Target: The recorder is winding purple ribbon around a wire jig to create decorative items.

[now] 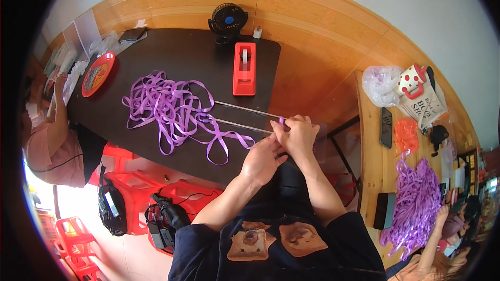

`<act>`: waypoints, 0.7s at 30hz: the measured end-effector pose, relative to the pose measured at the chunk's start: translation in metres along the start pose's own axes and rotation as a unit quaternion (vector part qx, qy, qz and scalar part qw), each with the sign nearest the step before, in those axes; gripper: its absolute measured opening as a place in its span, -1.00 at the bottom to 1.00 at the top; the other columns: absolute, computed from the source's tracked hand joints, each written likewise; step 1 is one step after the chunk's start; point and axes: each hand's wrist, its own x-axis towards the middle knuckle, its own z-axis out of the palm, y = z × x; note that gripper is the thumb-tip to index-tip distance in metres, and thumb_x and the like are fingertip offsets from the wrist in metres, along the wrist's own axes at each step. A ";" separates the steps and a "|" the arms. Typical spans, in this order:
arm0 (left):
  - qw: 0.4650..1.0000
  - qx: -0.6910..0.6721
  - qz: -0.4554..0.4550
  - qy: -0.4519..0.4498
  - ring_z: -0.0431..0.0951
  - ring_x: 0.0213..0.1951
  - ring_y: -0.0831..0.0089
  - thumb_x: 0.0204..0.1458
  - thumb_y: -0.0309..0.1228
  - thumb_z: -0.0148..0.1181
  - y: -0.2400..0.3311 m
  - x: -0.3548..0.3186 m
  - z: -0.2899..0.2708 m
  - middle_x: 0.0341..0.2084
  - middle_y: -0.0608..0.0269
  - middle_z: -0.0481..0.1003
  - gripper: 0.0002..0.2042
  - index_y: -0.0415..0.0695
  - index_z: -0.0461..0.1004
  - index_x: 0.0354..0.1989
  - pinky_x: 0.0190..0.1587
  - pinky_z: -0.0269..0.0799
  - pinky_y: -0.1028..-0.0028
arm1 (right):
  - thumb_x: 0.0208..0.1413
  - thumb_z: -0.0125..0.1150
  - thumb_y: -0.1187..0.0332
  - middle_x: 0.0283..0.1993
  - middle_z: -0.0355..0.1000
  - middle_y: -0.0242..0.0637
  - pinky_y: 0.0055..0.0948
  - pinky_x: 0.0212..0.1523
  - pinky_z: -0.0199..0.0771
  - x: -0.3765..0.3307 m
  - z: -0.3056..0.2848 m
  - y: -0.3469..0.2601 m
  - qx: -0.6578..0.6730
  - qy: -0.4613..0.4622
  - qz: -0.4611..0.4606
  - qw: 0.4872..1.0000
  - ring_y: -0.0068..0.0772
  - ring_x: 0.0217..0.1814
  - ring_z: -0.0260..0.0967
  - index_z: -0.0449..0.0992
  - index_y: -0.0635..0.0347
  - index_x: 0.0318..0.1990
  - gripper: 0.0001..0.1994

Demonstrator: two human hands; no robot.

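Both hands meet at the near edge of the black table (156, 57): left hand (262, 160) and right hand (298, 134), fingers curled together, pinch a purple ribbon (239, 125) stretched taut toward its tangled heap. Beyond that heap stands a red tape dispenser (244, 68), with a small black fan (227, 21) farther back.

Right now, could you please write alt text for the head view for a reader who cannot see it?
A person's left hand and right hand meet at the edge of a dark table, pinching a shiny purple ribbon that trails from a loose purple ribbon tangle. A red tape dispenser and a small black fan stand beyond.
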 end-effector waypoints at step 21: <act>0.999 0.018 -0.018 0.036 0.31 0.12 0.23 0.21 -0.20 -0.16 0.006 -0.004 0.015 0.12 0.08 0.33 -0.74 -0.06 0.29 -0.06 0.05 0.17 0.31 | 0.13 0.17 0.43 -0.21 0.50 -0.30 -0.55 -0.11 0.38 -0.009 0.042 0.076 0.699 -0.281 0.196 0.628 -0.53 -0.18 0.42 0.53 0.30 -0.24 -0.88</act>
